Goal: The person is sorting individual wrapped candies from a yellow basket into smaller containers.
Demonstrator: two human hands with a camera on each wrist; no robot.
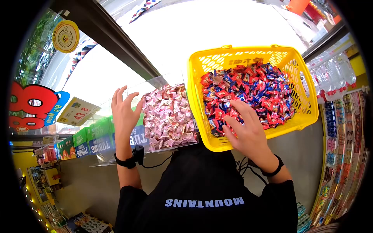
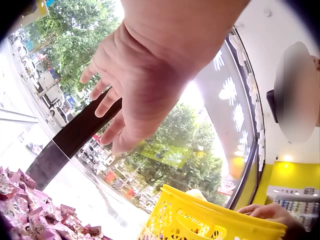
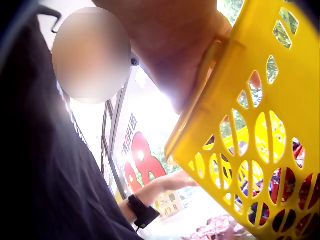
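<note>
My left hand (image 1: pixel 126 114) hovers with fingers spread at the left side of a clear plastic bin (image 1: pixel 163 79), holding nothing. Pink-wrapped candies (image 1: pixel 169 120) fill the bin's right part, just beside those fingers. In the left wrist view the same hand (image 2: pixel 142 82) shows its palm and bare fingers. To the right, a yellow basket (image 1: pixel 312 106) holds a heap of red and blue wrapped candies (image 1: pixel 260 93). My right hand (image 1: pixel 248 134) reaches over its near rim, fingers loosely bent above the candies. The basket's wall (image 3: pixel 225 85) hides most of that hand in the right wrist view.
Green and blue Tuborg boxes (image 1: pixel 103 136) line up at the left, behind the clear bin. A price card (image 1: pixel 79 110) stands near the window frame (image 1: pixel 112 33). Bottle packs (image 1: pixel 330 73) and stocked shelves (image 1: pixel 344 147) flank the right side. Black cables (image 1: pixel 248 167) hang beside the shirt.
</note>
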